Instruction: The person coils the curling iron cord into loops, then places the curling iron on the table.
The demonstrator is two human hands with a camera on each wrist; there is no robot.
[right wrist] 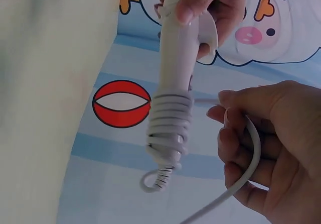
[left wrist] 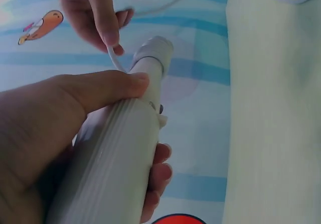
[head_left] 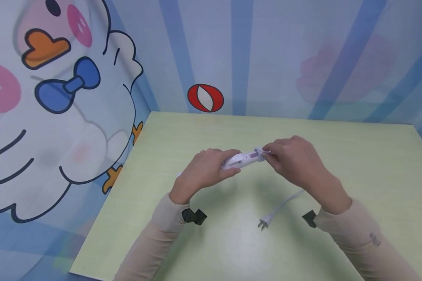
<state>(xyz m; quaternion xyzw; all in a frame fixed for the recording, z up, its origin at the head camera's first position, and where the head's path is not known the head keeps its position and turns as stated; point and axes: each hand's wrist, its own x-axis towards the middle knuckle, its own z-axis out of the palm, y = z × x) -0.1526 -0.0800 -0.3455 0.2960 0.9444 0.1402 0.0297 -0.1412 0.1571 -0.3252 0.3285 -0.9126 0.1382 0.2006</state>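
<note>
My left hand grips a white hair iron around its body, thumb on top in the left wrist view. Several turns of its pale power cord are wound around the handle's end, where a coiled strain relief sticks out. Just right of the handle, my right hand pinches the cord between thumb and fingertips. In the right wrist view the cord runs taut from the coils to those fingers, then loops down across the palm. The loose end hangs below the right hand, ending in a two-pin plug.
Beneath both hands is a pale yellow-green table. Behind it stands a blue striped backdrop with a printed red ball, and a large cartoon bird covers the left side. Small black cameras sit at the wrists.
</note>
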